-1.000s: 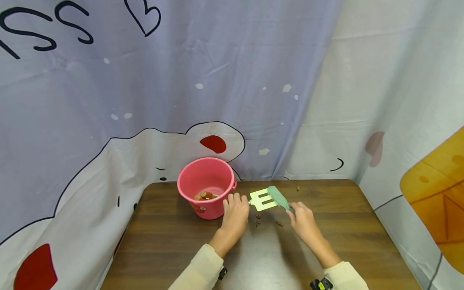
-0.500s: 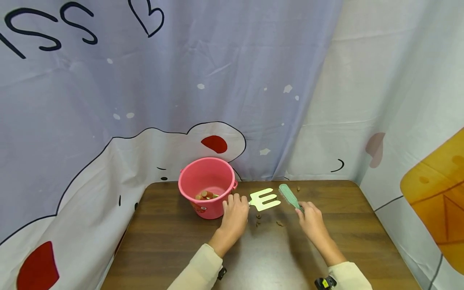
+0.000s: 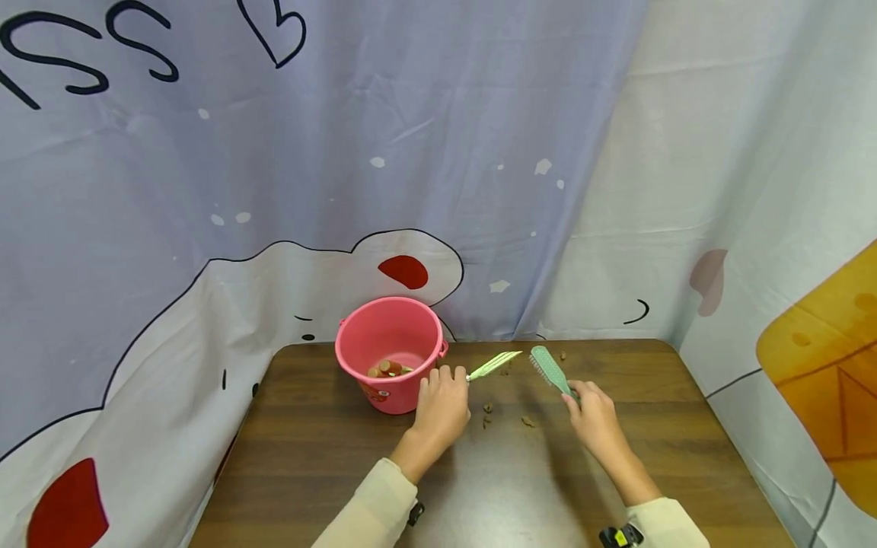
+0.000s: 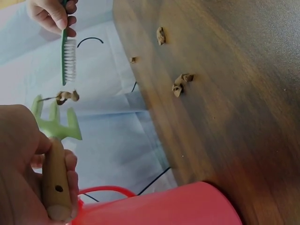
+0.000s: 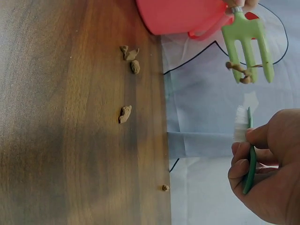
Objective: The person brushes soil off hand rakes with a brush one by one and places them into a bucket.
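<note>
My left hand (image 3: 441,407) grips the wooden handle (image 4: 56,183) of a small hand fork with light green tines (image 5: 246,44), raised above the table beside the pink bucket (image 3: 389,342). The fork is turned edge-on in the head view. A brown clump (image 5: 240,71) shows at its tines in both wrist views; whether it clings or hangs free I cannot tell. My right hand (image 3: 594,415) holds a green brush (image 3: 548,367) by its handle, its white bristles (image 4: 70,61) facing the fork, a small gap apart.
Brown clumps (image 4: 180,84) lie on the wooden table (image 3: 329,472) below the tools, with a small bit (image 5: 165,188) near the back edge. Wooden-handled things (image 3: 387,368) lie inside the bucket. A printed curtain (image 3: 479,190) hangs behind the table.
The right hand has drawn the brush off the tines to the right. My left hand has turned the fork from flat to edge-on, and brown bits now show beneath it.
</note>
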Demonstrator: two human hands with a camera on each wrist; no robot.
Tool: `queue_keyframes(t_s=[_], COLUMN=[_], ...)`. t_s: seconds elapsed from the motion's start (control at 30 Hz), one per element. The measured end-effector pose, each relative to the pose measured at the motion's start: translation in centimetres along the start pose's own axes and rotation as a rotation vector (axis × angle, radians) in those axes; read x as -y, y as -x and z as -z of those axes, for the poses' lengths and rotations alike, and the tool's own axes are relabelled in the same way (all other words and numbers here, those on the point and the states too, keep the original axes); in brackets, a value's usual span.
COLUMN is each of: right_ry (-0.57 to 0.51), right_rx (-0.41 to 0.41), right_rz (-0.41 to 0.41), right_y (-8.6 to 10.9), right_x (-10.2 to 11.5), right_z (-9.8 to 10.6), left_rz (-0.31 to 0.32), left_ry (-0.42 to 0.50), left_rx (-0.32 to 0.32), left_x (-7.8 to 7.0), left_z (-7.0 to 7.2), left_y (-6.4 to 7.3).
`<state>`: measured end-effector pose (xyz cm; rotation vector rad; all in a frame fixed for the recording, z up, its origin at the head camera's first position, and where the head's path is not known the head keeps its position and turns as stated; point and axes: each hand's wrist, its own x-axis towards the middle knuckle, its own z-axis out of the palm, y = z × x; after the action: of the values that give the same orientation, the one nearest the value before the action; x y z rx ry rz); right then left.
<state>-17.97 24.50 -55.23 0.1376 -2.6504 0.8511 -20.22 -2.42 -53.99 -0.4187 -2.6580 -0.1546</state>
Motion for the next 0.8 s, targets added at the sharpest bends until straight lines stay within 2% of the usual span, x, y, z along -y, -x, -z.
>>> queue_keyframes(t_s=[0.37,0.67,0.8], right_ry=[0.0,-0.009,-0.009], right_rx=[-0.006,-0.01,-0.006], right_rz=[-0.011,-0.014,-0.019], right_y=[0.25,0.37,0.56], right_x=[0.19,0.03,-0.09], right_z=[0.42,0.64,0.85], left_rz=[0.034,0.028,0.001], left_ry=[0.103,0.206,0.195], left_rx=[0.073,0.02,0.028], left_x=[0.16,0.65,0.77], left_z=[0.2,0.17,0.3], left_y=[-0.26,-0.06,-0.07])
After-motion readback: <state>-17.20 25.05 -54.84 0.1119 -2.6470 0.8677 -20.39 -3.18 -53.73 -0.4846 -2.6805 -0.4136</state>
